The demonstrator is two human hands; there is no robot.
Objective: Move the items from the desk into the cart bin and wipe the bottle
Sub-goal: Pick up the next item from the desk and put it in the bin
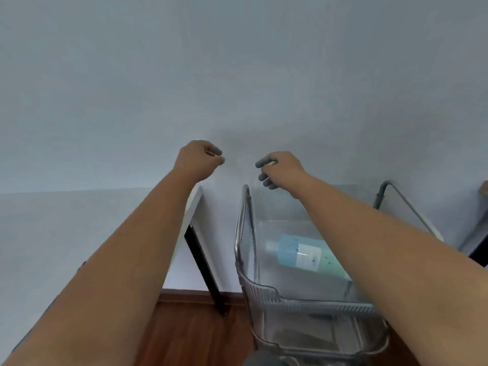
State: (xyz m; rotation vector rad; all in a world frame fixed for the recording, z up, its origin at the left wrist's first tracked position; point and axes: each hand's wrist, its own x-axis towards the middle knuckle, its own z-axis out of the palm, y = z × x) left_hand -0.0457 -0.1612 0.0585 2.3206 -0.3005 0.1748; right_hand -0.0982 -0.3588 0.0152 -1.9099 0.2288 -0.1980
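Bottle point(306, 256): one, pale blue-green with a white cap and a white label, lying on its side inside the cart bin, cap toward the left wall of the bin.
Wall point(237, 75): one, plain pale grey, filling the upper half of the view and giving open room above and between both hands.
Bench point(39, 233): one, white top at the left, its right edge running down from near the left wrist; nothing can be made out on the part in view.
Cart bin point(264, 289): one, clear ribbed plastic, standing just right of the bench with a narrow gap of wall and floor between them; its rim is open at the top.
Floor point(190, 334): one strip of reddish wood between the bench and the cart bin.
Cart handles point(404, 202): two bent metal tubes, one at each far corner of the bin.
Bench leg point(203, 268): one, black, slanting down to the floor.
Left hand point(199, 159): one, raised before the wall above the bench corner, grip curled shut into a loose fist, holding nothing that shows.
Right hand point(281, 170): one, raised over the far left corner of the bin, fingers bent and apart, grip empty.
Bottle to grip: well below the right hand, under the right forearm, untouched by either hand.
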